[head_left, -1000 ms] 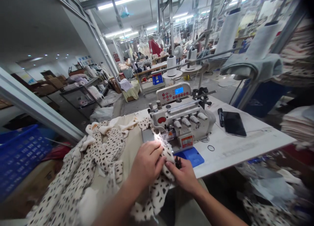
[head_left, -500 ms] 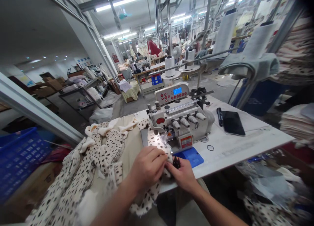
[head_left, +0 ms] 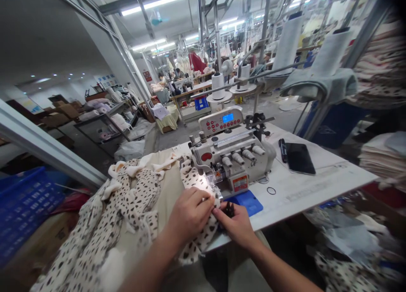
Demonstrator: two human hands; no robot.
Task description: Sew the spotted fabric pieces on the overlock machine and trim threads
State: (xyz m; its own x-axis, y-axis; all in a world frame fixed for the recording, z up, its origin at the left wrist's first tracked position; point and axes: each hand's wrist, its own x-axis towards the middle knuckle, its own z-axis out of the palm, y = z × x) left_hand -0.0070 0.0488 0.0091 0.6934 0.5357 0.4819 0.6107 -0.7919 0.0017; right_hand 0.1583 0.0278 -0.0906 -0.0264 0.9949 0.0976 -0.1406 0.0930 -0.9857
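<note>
A cream fabric piece with dark spots (head_left: 193, 178) runs under the lit needle area of a white overlock sewing machine (head_left: 234, 156). My left hand (head_left: 190, 216) lies on its near part, fingers closed and pressing the cloth. Close beside it, my right hand (head_left: 237, 224) pinches the fabric edge between thumb and fingers. Small black thread snips (head_left: 229, 209) are tucked in that same hand, their tips pointing up. The fabric's near end hangs over the table edge below my hands. My fingers hide part of the edge.
Spotted garments (head_left: 133, 190) are heaped left of the machine. On the white table (head_left: 298, 195) lie a black phone (head_left: 300, 158), a dark marker (head_left: 282, 150) and a black ring (head_left: 271, 190). Thread cones (head_left: 331, 51) stand behind. A blue basket (head_left: 25, 207) is at far left.
The spotted fabric has moved away from me through the machine and spreads wider beyond the needle area. Its hanging end has risen. Both hands stay nearly in place on the cloth.
</note>
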